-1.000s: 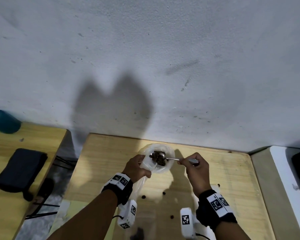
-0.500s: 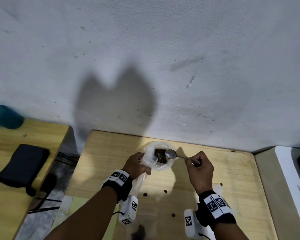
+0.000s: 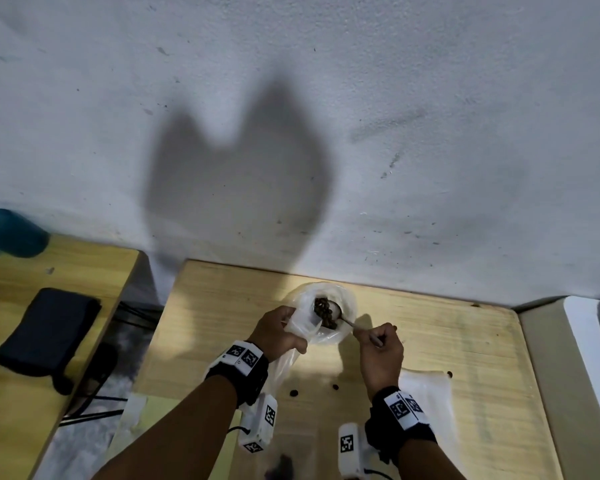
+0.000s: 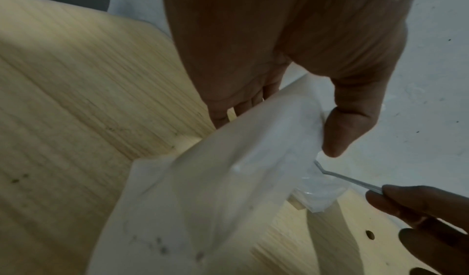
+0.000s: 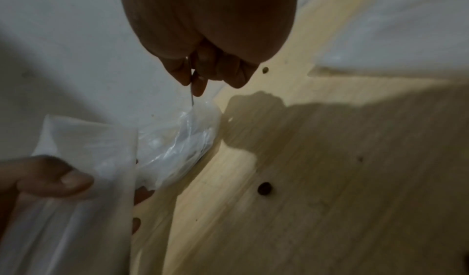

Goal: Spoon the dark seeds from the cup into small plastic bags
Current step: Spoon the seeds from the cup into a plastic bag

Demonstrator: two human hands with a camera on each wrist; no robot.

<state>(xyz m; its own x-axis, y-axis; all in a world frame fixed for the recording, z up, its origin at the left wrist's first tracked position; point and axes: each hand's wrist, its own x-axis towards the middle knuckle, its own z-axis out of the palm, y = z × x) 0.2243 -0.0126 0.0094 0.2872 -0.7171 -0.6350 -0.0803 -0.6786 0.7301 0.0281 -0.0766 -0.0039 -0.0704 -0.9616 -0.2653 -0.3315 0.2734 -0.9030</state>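
Note:
A clear plastic cup stands near the table's far edge, with dark seeds inside it. My right hand pinches the handle of a metal spoon; its bowl lies down among the seeds. My left hand grips a small whitish plastic bag by its mouth, right beside the cup, and the bag hangs down toward the table. In the left wrist view thumb and fingers pinch the bag, and the spoon handle enters from the right. In the right wrist view the fingertips hold the thin handle.
Loose seeds lie scattered on the wooden table. More whitish plastic lies by my right wrist. The wall rises just behind the cup. A second table on the left carries a black pouch. A white object stands at the right.
A second ago the spoon held a heap of seeds above the opening. Half a second ago its bowl looked empty at the rim. Now the bowl is down among the seeds.

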